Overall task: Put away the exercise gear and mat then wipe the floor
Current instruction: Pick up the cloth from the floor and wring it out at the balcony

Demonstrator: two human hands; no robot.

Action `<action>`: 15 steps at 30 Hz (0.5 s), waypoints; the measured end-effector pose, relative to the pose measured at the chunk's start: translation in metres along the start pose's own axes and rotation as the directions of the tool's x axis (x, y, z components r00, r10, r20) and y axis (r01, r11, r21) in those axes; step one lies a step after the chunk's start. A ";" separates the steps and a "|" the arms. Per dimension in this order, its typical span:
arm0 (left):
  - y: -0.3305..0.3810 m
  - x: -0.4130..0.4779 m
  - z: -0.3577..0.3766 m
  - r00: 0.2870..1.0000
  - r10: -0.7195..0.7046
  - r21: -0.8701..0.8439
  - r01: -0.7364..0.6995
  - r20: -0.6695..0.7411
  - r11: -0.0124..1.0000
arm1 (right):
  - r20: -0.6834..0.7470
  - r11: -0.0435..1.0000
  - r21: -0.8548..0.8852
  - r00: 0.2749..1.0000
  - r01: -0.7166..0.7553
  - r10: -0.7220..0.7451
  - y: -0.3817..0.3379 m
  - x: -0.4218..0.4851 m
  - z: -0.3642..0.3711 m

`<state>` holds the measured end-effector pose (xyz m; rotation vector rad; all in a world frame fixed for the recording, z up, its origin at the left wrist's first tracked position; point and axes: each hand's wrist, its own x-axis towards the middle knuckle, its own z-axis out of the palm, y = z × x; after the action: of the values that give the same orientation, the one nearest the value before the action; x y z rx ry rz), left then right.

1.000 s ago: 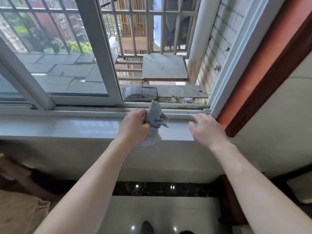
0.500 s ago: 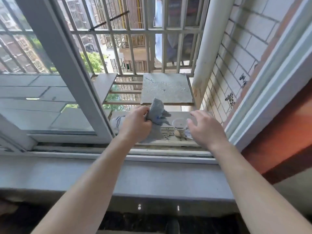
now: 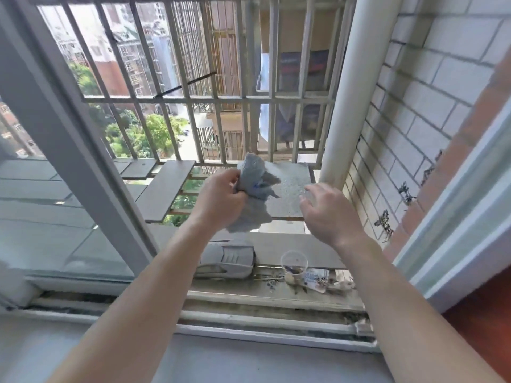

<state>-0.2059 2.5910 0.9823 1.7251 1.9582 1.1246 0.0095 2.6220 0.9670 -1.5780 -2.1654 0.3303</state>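
Note:
A crumpled grey cloth with a small blue mark is gripped in my left hand, which reaches out through the open window over the outer ledge. Part of the cloth hangs below the fist. My right hand hovers to the right of the cloth with loosely bent fingers and holds nothing. Both hands are outside the window frame, above the grey slabs of the balcony cage.
The sliding window pane and frame stand at the left. A white pipe and tiled wall close off the right. On the outer ledge lie a grey shoe-like object, a clear plastic cup and scraps. Metal bars fence the far side.
Both hands have moved from the inner sill out through the window opening, the left one carrying the cloth. The view has tilted up and forward over the ledge.

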 end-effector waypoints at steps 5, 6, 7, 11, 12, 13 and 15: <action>0.014 0.027 -0.015 0.999 0.041 -0.018 -0.041 -0.014 0.999 | -0.079 1.000 -0.008 0.997 0.001 -0.002 -0.013 0.027 -0.019; 0.018 0.033 -0.018 0.998 0.052 -0.013 -0.052 -0.020 0.999 | -0.092 1.000 -0.016 0.996 0.003 -0.004 -0.017 0.032 -0.023; 0.021 0.038 -0.021 0.998 0.065 -0.004 -0.065 -0.026 0.998 | -0.104 1.000 -0.025 0.995 0.005 -0.008 -0.021 0.037 -0.028; 0.033 0.057 -0.033 0.996 0.084 -0.070 -0.086 -0.029 0.994 | -0.162 1.000 -0.016 0.987 0.021 -0.023 -0.034 0.051 -0.047; 0.035 0.061 -0.036 0.996 0.083 -0.089 -0.086 -0.032 0.992 | -0.177 1.000 -0.014 0.984 0.025 -0.027 -0.037 0.054 -0.052; 0.038 0.064 -0.038 0.995 0.087 -0.102 -0.091 -0.039 0.991 | -0.194 0.999 -0.015 0.980 0.031 -0.033 -0.040 0.057 -0.056; 0.042 0.070 -0.042 0.993 0.105 -0.120 -0.111 -0.054 0.987 | -0.228 0.999 -0.024 0.973 0.038 -0.043 -0.046 0.062 -0.062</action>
<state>-0.2215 2.6400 1.0578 1.7730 1.7997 1.3061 -0.0151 2.6621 1.0540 -1.4998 -2.0255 0.1087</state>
